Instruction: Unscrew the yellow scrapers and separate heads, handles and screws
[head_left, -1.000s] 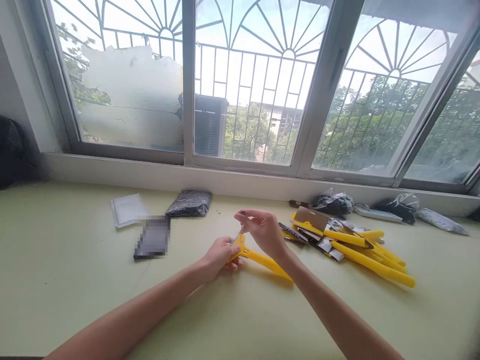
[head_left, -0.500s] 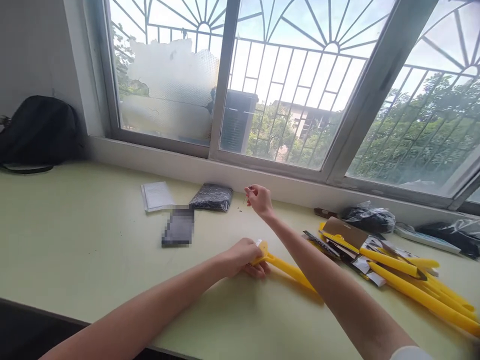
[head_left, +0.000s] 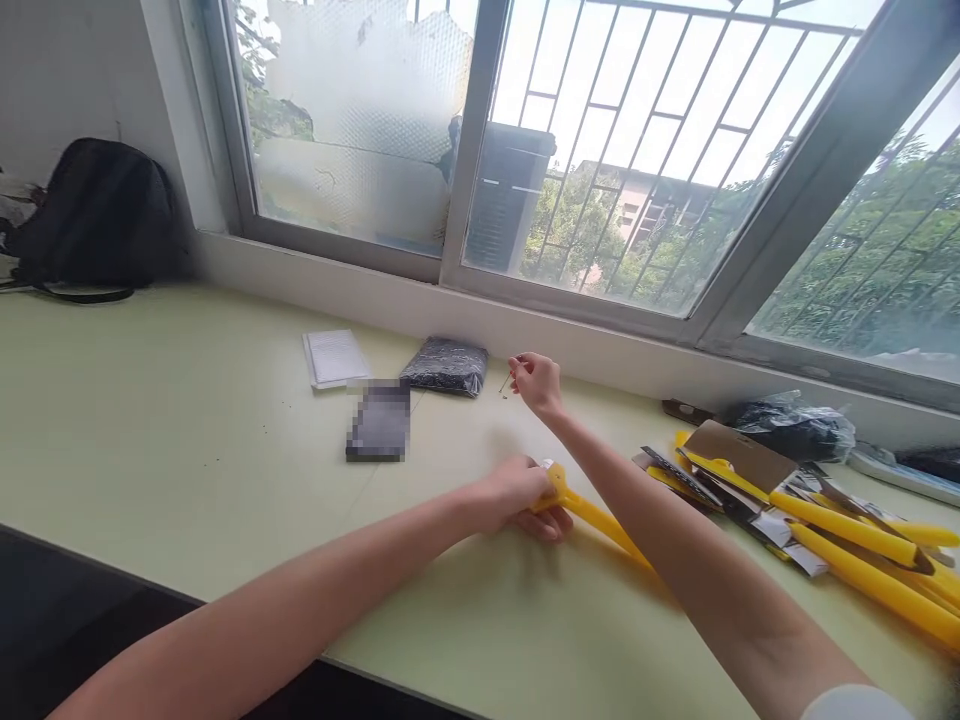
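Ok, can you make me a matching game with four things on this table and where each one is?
Things:
1. yellow scraper
2. black backpack
3. black packet
4. cardboard piece

Places:
A. far left, against the wall
B. on top of the yellow pile at the right
C. under the left hand
D. just left of the raised right hand

Pairs: 1-C, 2-A, 3-D, 4-B

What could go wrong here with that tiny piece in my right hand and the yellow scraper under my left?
The right hand pinches something very small above the table, beside the black packet; dropped, it could be hard to find. The left hand grips the yellow scraper right at its head, where an edge might nick fingers.
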